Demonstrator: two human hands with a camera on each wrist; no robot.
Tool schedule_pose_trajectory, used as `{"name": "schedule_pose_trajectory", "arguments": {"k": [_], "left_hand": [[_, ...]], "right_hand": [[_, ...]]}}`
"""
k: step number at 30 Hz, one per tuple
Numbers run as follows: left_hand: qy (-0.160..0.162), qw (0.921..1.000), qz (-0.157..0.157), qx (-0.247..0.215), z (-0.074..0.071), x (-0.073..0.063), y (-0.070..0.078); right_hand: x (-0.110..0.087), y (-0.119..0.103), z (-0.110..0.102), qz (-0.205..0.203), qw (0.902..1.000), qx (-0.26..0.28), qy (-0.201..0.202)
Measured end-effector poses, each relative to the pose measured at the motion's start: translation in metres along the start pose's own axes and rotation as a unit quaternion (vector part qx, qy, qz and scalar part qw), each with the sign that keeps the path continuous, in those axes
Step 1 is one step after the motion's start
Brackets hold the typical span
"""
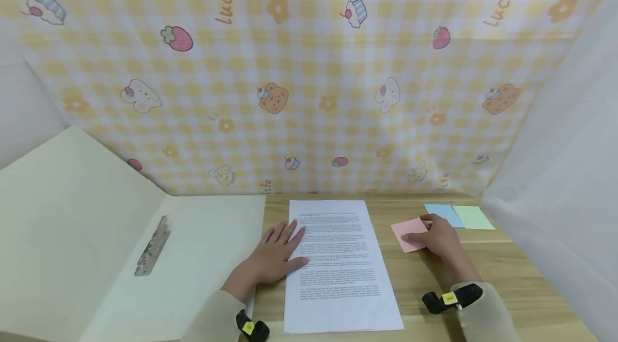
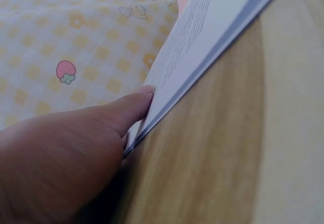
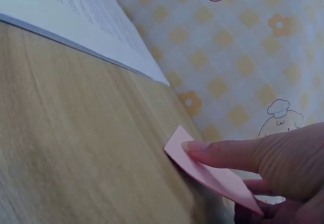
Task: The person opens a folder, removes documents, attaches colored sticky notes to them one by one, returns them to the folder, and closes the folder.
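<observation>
A stack of printed paper (image 1: 338,272) lies on the wooden table, lines of text on its top sheet. My left hand (image 1: 277,256) rests on the stack's left edge with fingers spread; in the left wrist view the thumb (image 2: 134,107) lies along that edge. To the right of the stack, my right hand (image 1: 439,237) pinches a pink sticky note pad (image 1: 407,229). The right wrist view shows the thumb on top of the pink pad (image 3: 207,173) and the other fingers underneath, partly hidden.
An opened white folder (image 1: 212,256) with a metal clip (image 1: 153,248) lies at the left, its cover (image 1: 72,224) raised. Blue (image 1: 441,214) and green (image 1: 474,217) sticky notes sit at the back right. A checkered cloth (image 1: 309,73) hangs behind the table (image 1: 483,256).
</observation>
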State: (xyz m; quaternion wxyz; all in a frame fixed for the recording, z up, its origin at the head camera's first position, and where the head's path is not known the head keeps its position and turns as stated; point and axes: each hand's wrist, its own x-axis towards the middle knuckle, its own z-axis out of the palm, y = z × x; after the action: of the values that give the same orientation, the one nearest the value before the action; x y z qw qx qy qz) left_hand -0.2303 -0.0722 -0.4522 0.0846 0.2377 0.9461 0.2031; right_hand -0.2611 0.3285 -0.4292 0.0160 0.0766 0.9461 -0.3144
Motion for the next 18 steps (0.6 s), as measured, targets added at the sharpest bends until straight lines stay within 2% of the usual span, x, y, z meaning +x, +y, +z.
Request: {"name": "schedule_pose_trajectory", "arguments": {"k": [7,11,14,18], "left_hand": [[0.006,1.0000,0.001,-0.007,0.0029,0.0000,-0.0024],[0.003,1.0000,0.001,-0.002,0.0018,0.0001,-0.0011],[0.005,1.0000,0.002,-0.001,0.0014,0.0004,-0.0006],[0.005,1.0000,0.002,0.000,0.0022,0.0006,-0.0006]], "right_hand": [[-0.0004,0.0002,0.0000,-0.017,0.9985,0.047,-0.022],[-0.0029,-0.0026,-0.0019,-0.024,0.9908,0.117,-0.064],[-0.0040,-0.0055,-0.0031,-0.034,0.9714,0.210,-0.106],[-0.0052,-0.0074,-0.0039,-0.044,0.9281,0.332,-0.163]]}}
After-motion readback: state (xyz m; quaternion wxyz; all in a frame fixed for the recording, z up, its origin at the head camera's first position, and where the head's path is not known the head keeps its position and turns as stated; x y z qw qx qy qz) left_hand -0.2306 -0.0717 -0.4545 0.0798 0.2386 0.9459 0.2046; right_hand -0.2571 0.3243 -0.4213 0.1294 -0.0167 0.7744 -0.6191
